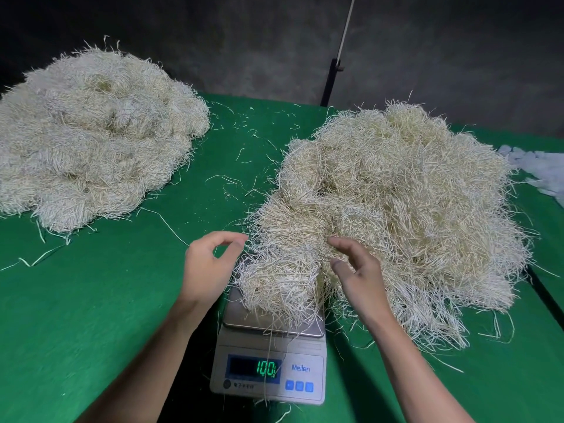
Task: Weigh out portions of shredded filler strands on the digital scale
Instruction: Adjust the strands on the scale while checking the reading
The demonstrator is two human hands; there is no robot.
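A: Where does the portion sit?

B: A clump of shredded filler strands [279, 283] lies on the steel pan of the digital scale [270, 366], which stands at the near edge of the green desk [100, 300], about midway along it. Some strands hang over the pan's front rim and trail down across the display, whose green digits look like 100, though the last mark is hard to read. The scale's face carries the name Meilen and three blue buttons.

A: And the hands?

B: The left hand [207, 267] hovers just left of the clump, thumb and forefinger curled toward each other with a gap between them; its fingers are apart and grip nothing. The right hand [358, 270] is over the right side of the clump, where it merges into the big pile; its fingers are spread loosely. Whether the fingertips hold any strands cannot be told.

A: What else is on the desk?

B: A large loose pile of strands [406, 215] fills the right half, touching the clump on the scale. A second heap [91, 138], paler, lies toward the far left corner, well apart from the scale. Stray strands are scattered between the two. A bunch of whitish plastic bags [540, 170] lies at the right edge.
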